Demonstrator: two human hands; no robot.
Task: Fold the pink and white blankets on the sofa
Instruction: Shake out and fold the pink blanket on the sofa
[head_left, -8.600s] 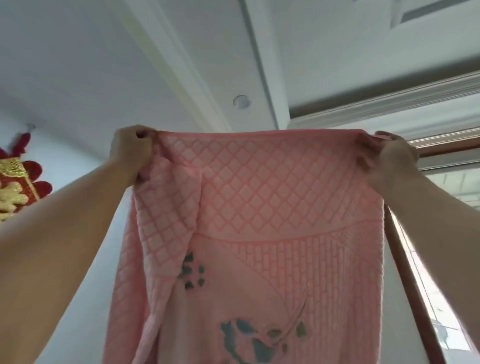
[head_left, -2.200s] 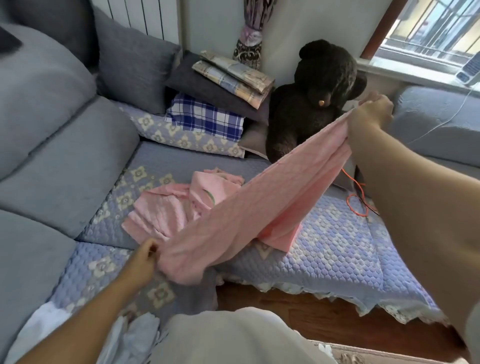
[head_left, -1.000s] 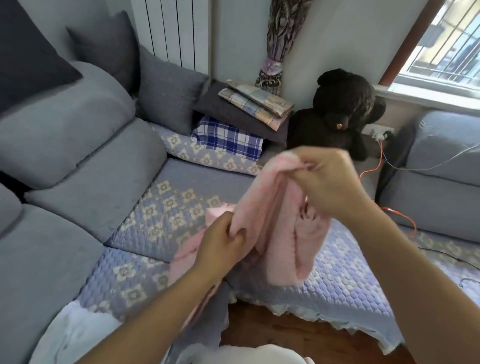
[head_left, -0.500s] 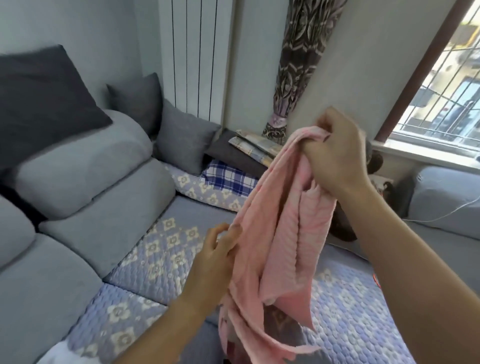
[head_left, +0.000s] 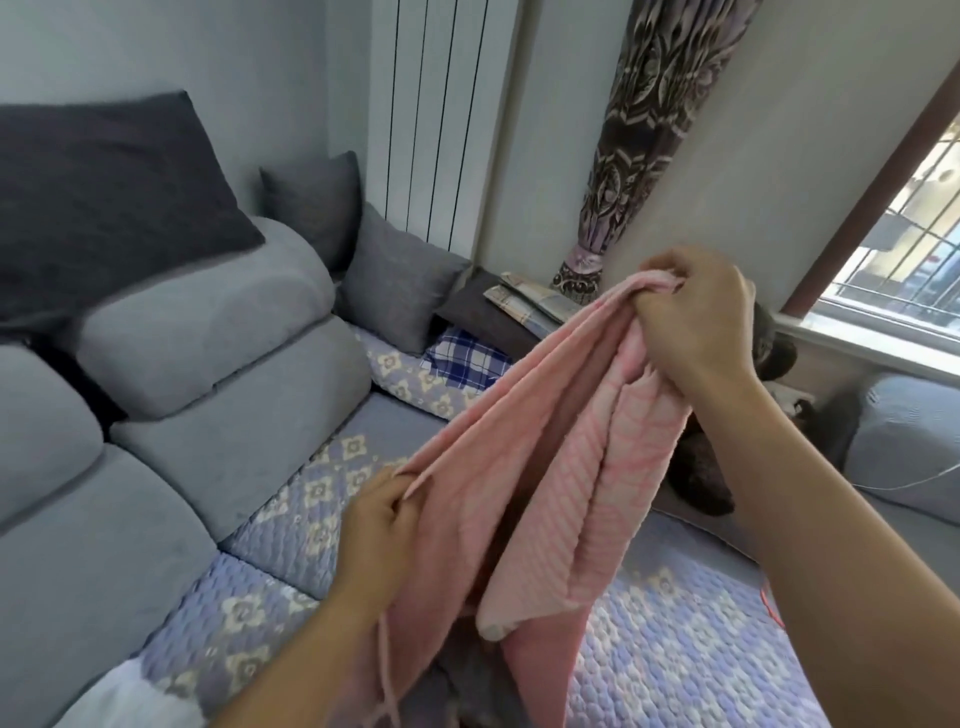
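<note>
We hold the pink blanket (head_left: 530, 467) up at frame centre, above the sofa (head_left: 218, 426): right hand (head_left: 696, 317) clenches its bunched top (upper right), left hand (head_left: 382, 525) pinches an edge lower down.

Dark plush toy (head_left: 701, 467) mostly hidden behind pink blanket (head_left: 519, 467); blanket's bottom cut off.
</note>
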